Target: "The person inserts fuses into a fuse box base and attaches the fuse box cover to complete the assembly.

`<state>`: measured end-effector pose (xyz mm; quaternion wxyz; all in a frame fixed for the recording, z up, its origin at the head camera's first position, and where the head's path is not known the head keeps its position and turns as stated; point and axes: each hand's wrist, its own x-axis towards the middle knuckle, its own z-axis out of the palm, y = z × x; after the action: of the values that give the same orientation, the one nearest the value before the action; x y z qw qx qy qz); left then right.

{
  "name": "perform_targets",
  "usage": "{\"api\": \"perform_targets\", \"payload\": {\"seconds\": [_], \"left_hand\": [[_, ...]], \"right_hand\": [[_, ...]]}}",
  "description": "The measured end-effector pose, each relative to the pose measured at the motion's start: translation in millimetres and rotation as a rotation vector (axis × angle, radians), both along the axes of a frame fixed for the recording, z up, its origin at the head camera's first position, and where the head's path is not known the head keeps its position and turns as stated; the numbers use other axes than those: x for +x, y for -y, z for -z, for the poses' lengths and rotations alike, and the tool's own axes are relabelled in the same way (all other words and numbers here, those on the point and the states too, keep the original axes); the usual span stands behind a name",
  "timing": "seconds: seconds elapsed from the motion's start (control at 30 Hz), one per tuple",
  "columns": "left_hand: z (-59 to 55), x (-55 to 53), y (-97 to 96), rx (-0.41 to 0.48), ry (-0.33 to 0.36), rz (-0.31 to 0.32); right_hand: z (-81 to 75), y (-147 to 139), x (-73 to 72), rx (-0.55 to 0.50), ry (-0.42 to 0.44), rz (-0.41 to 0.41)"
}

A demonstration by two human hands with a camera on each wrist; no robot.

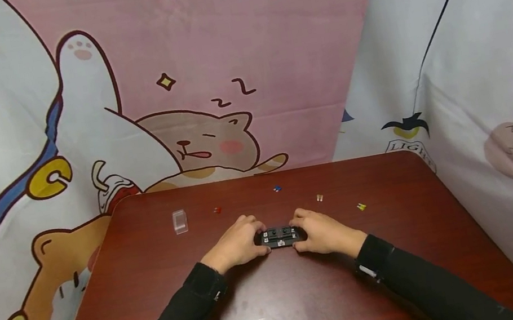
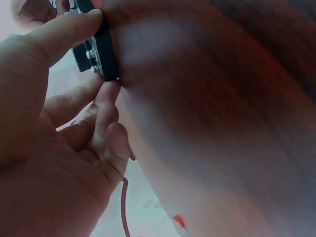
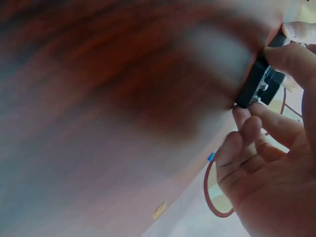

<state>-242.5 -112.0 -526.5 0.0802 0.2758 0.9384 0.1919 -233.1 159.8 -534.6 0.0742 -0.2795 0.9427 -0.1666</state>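
A black fuse block (image 1: 280,237) with bright metal screw terminals lies on the table in the head view, between both hands. My left hand (image 1: 240,242) grips its left end, the thumb on the near edge and the fingers on the far edge. At the right end, my right hand (image 1: 324,230) holds it in the same way. The left wrist view shows the block (image 2: 107,54) pinched between thumb and fingertips. In the right wrist view, the block's dark side (image 3: 253,81) sits between the right thumb and fingers.
Beyond the hands lie small blade fuses: red (image 1: 217,210), blue (image 1: 277,189), tan (image 1: 320,198) and yellow (image 1: 361,206). A clear plastic cover (image 1: 180,222) is at the far left. The brown table (image 1: 283,310) ends at a cartoon-printed cloth (image 1: 299,49).
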Motion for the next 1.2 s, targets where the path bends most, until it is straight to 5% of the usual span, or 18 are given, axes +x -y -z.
{"api": "perform_targets", "payload": {"seconds": [0.37, 0.7, 1.2], "left_hand": [[-2.7, 9.7, -4.6, -0.086, 0.004, -0.004], [0.1, 14.3, -6.2, -0.085, -0.017, -0.045], [-0.3, 15.6, -5.6, -0.08, -0.022, -0.059]], "right_hand": [[-3.1, 1.7, 8.6, 0.043, 0.062, 0.034], [-13.6, -11.4, 13.9, -0.04, 0.032, 0.075], [-35.8, -93.5, -7.0, -0.085, -0.092, 0.308]]}}
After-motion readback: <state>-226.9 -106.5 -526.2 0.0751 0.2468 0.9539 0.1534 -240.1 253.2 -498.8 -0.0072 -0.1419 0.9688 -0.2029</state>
